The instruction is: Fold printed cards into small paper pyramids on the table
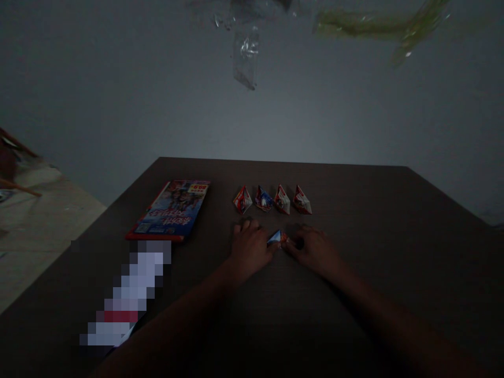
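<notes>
A small folded piece of paper [277, 237], light blue and orange, lies on the dark table between my two hands. My left hand [250, 245] is at its left side, with the thumb and fingers closed on its edge. On the other side my right hand [313, 248] pinches the orange end between thumb and fingertips. Just beyond the hands, several folded paper boats stand in a row, among them a red one [243, 200], a blue one [263, 199] and a red and white one [302, 200].
A stack of colourful printed leaflets [173, 207] lies on the table [354, 184] at the left. Nearer me is a pixelated pale sheet [134, 289]. A grey wall with tape rises behind the table's far edge.
</notes>
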Motion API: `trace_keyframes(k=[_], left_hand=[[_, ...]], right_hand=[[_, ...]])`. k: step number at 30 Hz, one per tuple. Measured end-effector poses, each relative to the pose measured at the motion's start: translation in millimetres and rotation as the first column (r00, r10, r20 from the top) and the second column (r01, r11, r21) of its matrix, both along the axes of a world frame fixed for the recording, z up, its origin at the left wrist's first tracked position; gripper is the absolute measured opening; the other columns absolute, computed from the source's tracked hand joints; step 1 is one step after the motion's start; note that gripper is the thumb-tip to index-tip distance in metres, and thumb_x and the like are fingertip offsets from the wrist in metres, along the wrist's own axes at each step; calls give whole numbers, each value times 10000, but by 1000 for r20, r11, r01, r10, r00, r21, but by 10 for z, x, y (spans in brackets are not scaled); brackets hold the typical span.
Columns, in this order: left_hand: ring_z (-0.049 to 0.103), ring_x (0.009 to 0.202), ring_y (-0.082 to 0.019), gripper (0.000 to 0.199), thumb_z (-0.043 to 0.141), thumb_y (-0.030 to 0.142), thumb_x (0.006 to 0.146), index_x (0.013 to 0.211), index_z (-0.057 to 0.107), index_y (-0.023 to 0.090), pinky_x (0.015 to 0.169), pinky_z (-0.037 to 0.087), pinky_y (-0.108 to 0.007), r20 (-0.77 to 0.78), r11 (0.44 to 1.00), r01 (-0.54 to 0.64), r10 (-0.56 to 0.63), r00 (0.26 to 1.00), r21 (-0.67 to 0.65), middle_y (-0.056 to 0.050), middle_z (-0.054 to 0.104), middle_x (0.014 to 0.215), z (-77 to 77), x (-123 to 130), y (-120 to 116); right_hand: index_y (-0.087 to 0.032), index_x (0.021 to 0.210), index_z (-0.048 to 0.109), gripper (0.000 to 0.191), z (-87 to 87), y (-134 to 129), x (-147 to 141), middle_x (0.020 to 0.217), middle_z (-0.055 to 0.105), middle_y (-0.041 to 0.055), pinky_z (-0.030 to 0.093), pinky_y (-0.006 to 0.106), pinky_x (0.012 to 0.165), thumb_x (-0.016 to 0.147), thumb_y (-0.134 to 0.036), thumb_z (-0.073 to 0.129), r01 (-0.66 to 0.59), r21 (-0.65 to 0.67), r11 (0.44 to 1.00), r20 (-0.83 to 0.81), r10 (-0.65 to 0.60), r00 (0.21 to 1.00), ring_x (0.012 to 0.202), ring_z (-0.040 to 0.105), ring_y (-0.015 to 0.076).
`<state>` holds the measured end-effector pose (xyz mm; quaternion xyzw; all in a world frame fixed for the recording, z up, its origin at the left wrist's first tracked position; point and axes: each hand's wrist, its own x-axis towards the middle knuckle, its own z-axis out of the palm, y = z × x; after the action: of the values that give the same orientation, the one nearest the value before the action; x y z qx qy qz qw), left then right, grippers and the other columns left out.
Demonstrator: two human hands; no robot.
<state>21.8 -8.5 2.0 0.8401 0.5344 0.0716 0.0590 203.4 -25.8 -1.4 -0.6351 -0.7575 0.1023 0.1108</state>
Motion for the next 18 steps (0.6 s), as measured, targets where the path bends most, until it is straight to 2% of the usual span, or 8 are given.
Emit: trace_keyframes(k=[9,18], left_hand=[[517,970,-278,323,549,497,801,754,682,206,807,361,-427,49,996,3,1,999,-85,-78,603,926,45,-99,73],[528,989,-295,273,600,473,746,769,710,223,826,365,-441,83,978,-36,54,995,-204,-78,632,941,116,-204,126]], right_hand=[[-191,726,664,396,26,12,35,815,635,68,347,292,626,847,-519,477,-20,-60,998,-3,20,1000,738,572,191],[-197,754,673,407,43,28,56,838,640,74,334,302,633,861,-524,455,-44,-93,995,12,45,999,755,576,201]])
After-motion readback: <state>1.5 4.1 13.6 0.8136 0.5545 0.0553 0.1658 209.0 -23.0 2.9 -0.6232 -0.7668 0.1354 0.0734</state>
